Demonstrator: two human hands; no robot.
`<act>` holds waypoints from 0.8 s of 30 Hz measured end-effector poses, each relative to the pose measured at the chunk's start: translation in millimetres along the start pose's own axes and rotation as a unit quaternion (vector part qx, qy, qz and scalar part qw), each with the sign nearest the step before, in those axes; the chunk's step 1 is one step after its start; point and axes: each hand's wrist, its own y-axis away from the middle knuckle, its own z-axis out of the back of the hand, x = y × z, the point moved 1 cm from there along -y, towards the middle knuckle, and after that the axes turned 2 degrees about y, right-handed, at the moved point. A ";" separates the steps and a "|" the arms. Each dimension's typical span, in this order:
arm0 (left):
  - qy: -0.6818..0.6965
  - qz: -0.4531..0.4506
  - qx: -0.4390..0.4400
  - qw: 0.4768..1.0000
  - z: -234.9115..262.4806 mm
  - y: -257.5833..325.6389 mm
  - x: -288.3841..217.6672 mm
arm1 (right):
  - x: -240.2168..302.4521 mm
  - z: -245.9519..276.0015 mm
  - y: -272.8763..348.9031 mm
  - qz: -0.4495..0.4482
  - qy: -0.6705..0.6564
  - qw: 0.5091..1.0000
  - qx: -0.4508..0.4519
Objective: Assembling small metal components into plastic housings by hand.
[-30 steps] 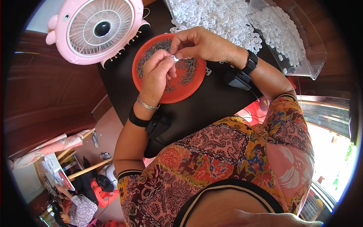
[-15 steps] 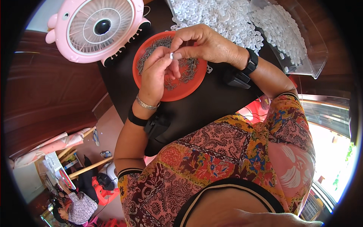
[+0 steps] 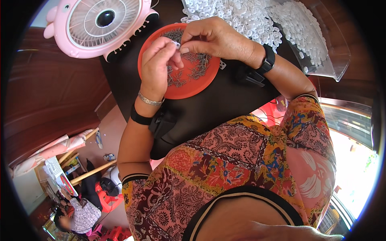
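Above a round orange bowl of small grey metal screws or nails, both of my hands are close together. My left hand pinches a small white plastic piece between thumb and forefinger. Beside it, the thumb and forefinger of my right hand meet in a pinch; what they hold, if anything, is too small to make out. The fingertips of the two hands are almost touching. A large heap of similar white plastic pieces lies behind my right hand.
A pink animal-shaped fan stands at the back left of the black table. To the right, a clear plastic tray holds more white pieces. Another person is at the lower left, near a red stool.
My left hand has drawn slightly left and up, opening a small gap between its white piece and my right fingertips. The view has shifted a little.
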 end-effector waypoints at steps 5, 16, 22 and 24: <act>0.050 -0.023 -0.041 0.998 6.9 -2.5 -0.6 | 0.1 -14.6 7.2 0.090 0.164 0.977 0.104; 0.017 -0.024 -0.051 0.998 4.1 -1.9 -4.5 | 6.7 -29.2 10.9 0.072 0.268 0.940 0.196; 0.018 -0.023 -0.055 0.998 4.2 -1.6 -3.8 | 7.1 -26.3 10.8 0.075 0.273 0.938 0.198; 0.016 -0.022 -0.056 0.998 4.3 -1.6 -3.3 | 3.5 -22.2 8.8 0.066 0.320 0.924 0.200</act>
